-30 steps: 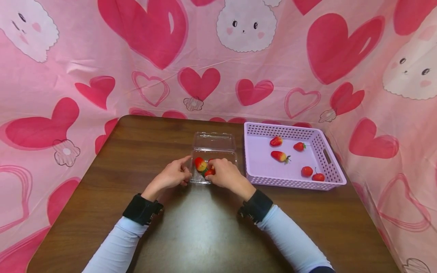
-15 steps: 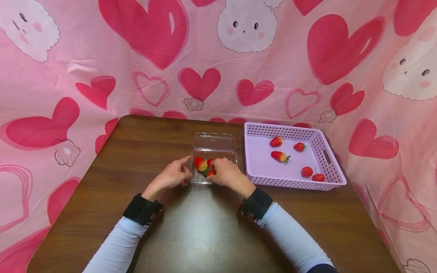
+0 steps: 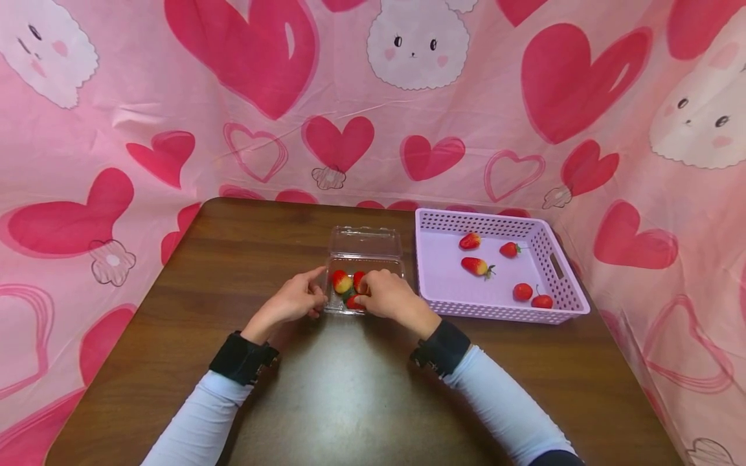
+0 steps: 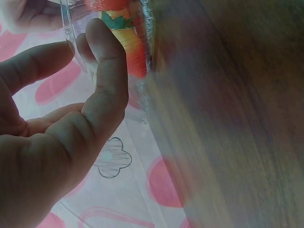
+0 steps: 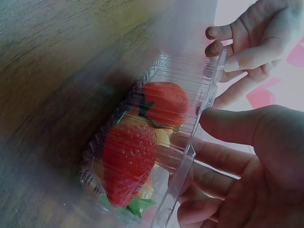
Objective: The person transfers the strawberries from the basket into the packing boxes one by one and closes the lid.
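Observation:
A clear hinged plastic container (image 3: 365, 244) stands on the table with its lid tipped back. Inside lie a red-and-yellow strawberry (image 3: 341, 283), a red strawberry (image 5: 129, 164) and another fruit, red with green leaves (image 5: 167, 103). My left hand (image 3: 296, 298) pinches the container's left rim between thumb and fingers. The fingers of my right hand (image 3: 387, 295) reach in from the right among the strawberries, thumb right at the front rim (image 5: 176, 178) in the right wrist view. My hand hides part of the fruit, and I cannot tell whether those fingers pinch one.
A lilac perforated basket (image 3: 495, 314) stands right of the container. It holds a long strawberry (image 3: 474, 266), two smaller strawberries and two round red fruits (image 3: 522, 292). Behind the brown wooden table (image 3: 262, 252) hangs a pink curtain (image 3: 262, 97) with hearts.
The right fingers have shifted slightly among the strawberries, and more of the fruit beside them now shows. The left hand has stayed at the rim.

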{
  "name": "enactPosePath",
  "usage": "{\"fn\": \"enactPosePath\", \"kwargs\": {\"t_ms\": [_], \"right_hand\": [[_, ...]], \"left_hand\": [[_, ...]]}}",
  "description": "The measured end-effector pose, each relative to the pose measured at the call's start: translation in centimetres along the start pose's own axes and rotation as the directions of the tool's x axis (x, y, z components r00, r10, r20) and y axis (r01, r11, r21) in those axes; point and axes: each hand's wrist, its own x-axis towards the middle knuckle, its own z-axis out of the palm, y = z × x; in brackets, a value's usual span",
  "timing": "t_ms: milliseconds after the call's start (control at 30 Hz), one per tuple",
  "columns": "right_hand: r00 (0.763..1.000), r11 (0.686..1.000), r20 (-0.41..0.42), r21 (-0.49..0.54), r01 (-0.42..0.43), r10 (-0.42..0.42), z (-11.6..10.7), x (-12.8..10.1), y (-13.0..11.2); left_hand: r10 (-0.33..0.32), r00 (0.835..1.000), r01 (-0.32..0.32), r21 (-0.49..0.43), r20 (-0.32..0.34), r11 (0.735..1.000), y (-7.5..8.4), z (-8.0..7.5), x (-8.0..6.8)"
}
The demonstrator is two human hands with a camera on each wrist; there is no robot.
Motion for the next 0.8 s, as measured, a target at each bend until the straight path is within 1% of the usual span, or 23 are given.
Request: {"fn": "enactPosePath", "kwargs": {"t_ms": [167,333,567,800], "right_hand": [[1.000,1.000,-0.021,-0.019,0.019,-0.019,-0.2,-0.2,0.0],[0.997,0.999,-0.070,-0.032,0.043,-0.045,-0.4,-0.3,0.2],[0.993,1.000,-0.118,0.009,0.027,-0.026,-0.8,-0.4,0.6],[0.990,0.997,-0.138,0.069,0.027,-0.017,-1.5,-0.8,0.9]], "left_hand": [[-0.003,1.000,0.003,0.004,0.000,1.000,0.0,0.1,0.0],[-0.008,1.000,0.008,0.010,0.000,1.000,0.0,0.0,-0.1],[-0.013,1.000,0.013,0.007,0.005,1.000,0.0,0.0,0.0],[-0.010,1.000,0.010,-0.005,-0.001,1.000,-0.1,0.0,0.2]]}}
